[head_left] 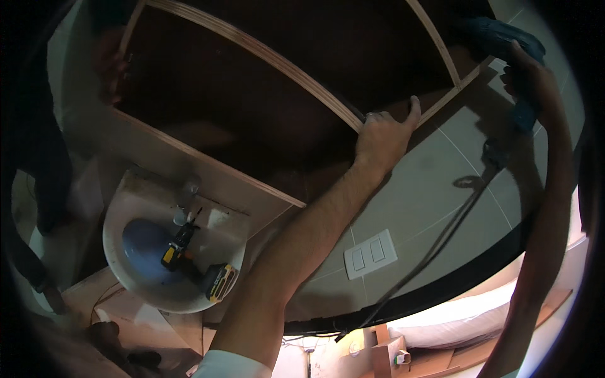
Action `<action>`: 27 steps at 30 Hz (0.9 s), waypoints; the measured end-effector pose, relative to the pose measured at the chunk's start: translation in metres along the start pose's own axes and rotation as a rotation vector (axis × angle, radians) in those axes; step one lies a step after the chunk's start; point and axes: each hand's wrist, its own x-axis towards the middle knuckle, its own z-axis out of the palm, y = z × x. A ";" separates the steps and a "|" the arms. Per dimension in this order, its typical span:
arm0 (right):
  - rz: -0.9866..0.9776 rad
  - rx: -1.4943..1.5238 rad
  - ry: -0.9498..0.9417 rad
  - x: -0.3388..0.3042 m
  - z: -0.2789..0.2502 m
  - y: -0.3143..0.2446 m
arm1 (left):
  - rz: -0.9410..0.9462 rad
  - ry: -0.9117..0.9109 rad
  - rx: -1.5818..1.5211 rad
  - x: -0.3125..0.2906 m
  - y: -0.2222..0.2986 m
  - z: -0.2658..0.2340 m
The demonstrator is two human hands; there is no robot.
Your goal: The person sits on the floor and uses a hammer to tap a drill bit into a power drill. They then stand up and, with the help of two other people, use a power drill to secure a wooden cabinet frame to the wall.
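Note:
A wooden cabinet (pixel 252 53) with dark inner panels and pale plywood edges is up against the tiled wall. My left hand (pixel 384 138) reaches up and is closed on its edge where a divider meets the frame, thumb pointing up. Over at the upper right, my right hand (pixel 534 82) grips the handle of a teal corded power drill (pixel 504 38). The drill's front end lies in shadow by the cabinet's right corner, and I cannot tell whether it touches. A dark cord (pixel 435 249) hangs from the drill's handle.
Below the cabinet is a white washbasin (pixel 112 236) with a faucet (pixel 187 194); a yellow-and-black cordless drill (pixel 179 249) lies in it. A white switch plate (pixel 370 254) is on the wall. At left, another person's hand (pixel 112 69) is at the cabinet's side.

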 end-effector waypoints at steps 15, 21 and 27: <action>-0.018 0.160 -0.037 -0.004 0.013 0.005 | -0.001 -0.167 0.020 0.010 0.001 -0.005; -0.027 0.088 -0.012 0.006 0.009 0.007 | 0.030 -0.191 -0.040 0.021 0.004 -0.010; -0.047 0.113 0.014 0.007 0.016 0.007 | 0.048 -0.203 -0.089 0.025 0.002 -0.014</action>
